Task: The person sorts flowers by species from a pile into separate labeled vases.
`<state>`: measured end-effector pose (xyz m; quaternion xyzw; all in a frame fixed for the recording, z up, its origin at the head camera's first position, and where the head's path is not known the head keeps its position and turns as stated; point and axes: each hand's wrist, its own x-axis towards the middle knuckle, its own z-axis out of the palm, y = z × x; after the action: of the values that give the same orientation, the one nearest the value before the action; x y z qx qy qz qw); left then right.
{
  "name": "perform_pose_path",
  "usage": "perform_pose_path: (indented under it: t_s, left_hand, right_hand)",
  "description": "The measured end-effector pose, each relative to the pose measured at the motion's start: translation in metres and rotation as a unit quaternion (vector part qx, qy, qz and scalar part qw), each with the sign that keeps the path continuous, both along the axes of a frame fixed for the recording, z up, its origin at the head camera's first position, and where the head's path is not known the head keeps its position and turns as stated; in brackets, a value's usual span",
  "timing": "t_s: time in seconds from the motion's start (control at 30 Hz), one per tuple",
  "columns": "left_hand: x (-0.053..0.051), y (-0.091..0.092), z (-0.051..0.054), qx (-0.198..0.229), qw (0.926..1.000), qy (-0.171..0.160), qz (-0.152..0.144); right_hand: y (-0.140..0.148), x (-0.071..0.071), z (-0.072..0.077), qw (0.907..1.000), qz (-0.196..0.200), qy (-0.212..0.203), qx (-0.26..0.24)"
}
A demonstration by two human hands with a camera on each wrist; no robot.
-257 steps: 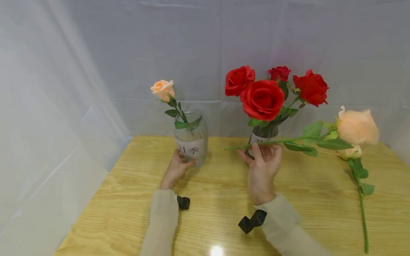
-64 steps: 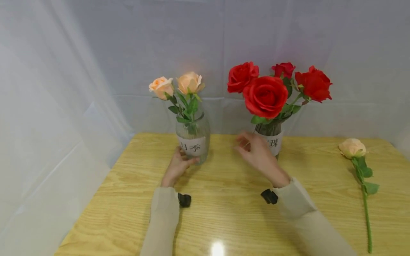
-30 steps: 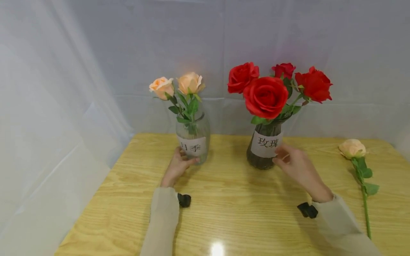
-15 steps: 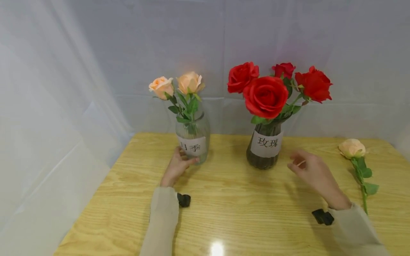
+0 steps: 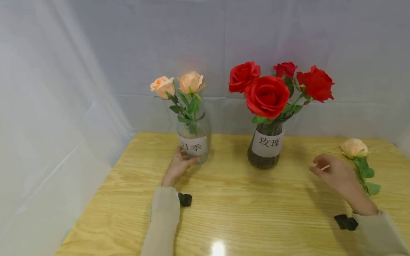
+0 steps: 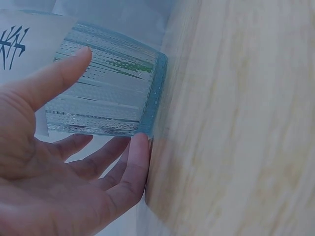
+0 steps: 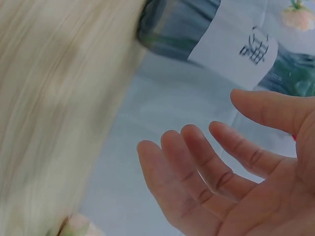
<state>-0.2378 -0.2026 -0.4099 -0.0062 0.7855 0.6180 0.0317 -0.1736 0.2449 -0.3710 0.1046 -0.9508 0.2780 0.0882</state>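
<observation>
My left hand (image 5: 178,165) holds the lower part of a clear glass vase (image 5: 205,128), thumb in front and fingers round its far side. In the left wrist view, the fingers (image 6: 133,172) lie along the ribbed glass near its base. Two peach roses (image 5: 191,82) stand in that vase, stems inside. My right hand (image 5: 341,177) is over the right side of the table with nothing in it, its fingers loosely bent. Just right of it lies a single peach rose (image 5: 355,148) with green leaves; the hand and forearm hide its lower stem.
A dark glass vase (image 5: 261,161) with several red roses (image 5: 267,96) stands right of the clear vase. Both vases bear white paper labels (image 5: 269,144) with black characters. The wooden table (image 5: 243,213) backs onto a pale sheet (image 5: 128,53).
A second peach rose has gone from my right hand into the clear vase. My emptied right hand has moved right, past the dark vase, towards the lying rose. The left hand stays put.
</observation>
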Motion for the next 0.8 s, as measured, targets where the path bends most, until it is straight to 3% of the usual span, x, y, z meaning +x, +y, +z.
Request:
perform_pose_path:
  t_s: [0.23,0.4,0.8]
  left_hand:
    - [0.0,0.001,0.0,0.009,0.9999,0.001,-0.005]
    - [-0.001,0.001,0.0,0.011,0.9999,-0.002,-0.003]
    - [-0.002,0.0,0.0,0.009,0.9999,0.003,-0.003]
  right_hand:
    - [0.032,0.007,-0.005,0.9992,-0.022,0.002,0.033]
    - [0.053,0.011,-0.007,0.9967,-0.054,-0.021,0.056]
    - [0.09,0.022,-0.023,0.9909,-0.105,-0.055,0.063]
